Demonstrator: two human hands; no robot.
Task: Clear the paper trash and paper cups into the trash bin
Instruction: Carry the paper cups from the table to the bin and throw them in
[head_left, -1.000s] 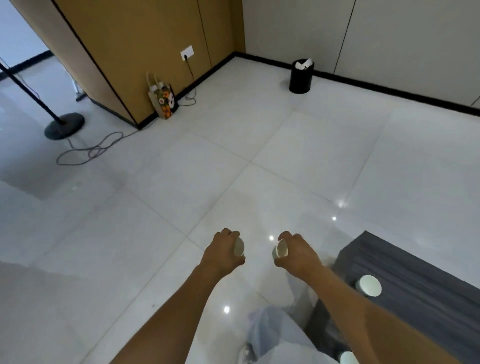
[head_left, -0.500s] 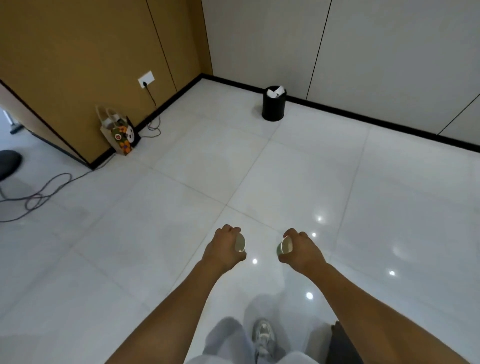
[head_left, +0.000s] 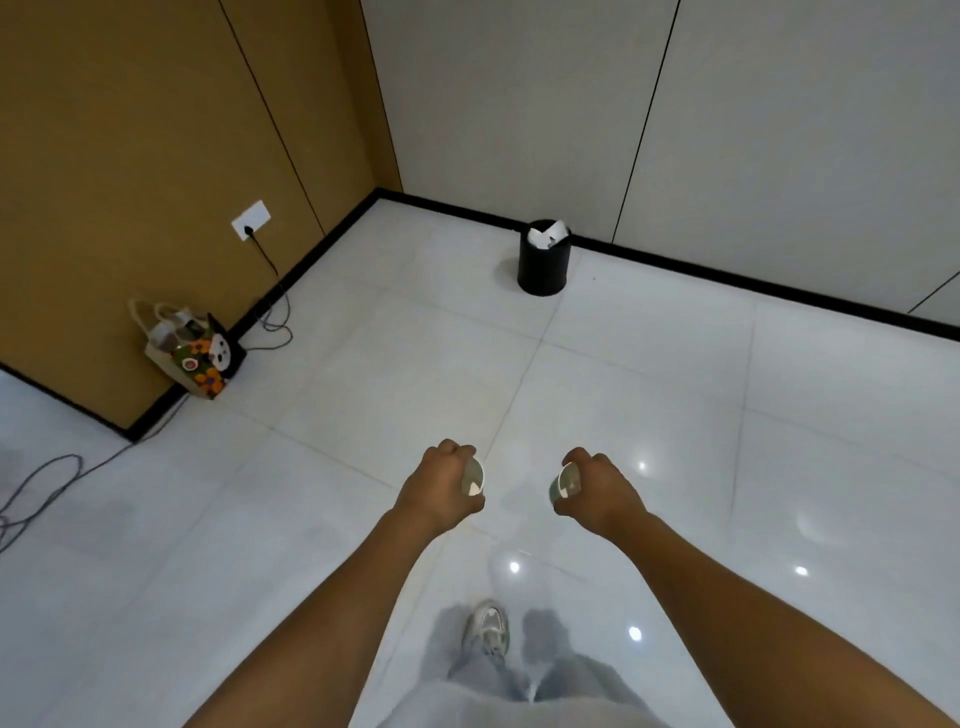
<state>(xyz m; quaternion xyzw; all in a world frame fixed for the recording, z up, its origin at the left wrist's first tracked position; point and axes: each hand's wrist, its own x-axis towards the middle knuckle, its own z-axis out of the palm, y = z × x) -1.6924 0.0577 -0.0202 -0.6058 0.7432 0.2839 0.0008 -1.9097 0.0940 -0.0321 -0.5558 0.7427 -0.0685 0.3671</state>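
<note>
The left hand (head_left: 439, 488) grasps a paper cup (head_left: 473, 478) in curled fingers, mouth turned toward the right. The right hand (head_left: 597, 491) grasps a second cup (head_left: 566, 482), mouth facing left. Both sit at frame centre, apart, above the white tiled floor (head_left: 363, 389). The black bin (head_left: 544, 260), with white paper (head_left: 545, 235) sticking out, stands well beyond at upper centre by the wall. A patterned bag (head_left: 189, 348) leans at the left.
</note>
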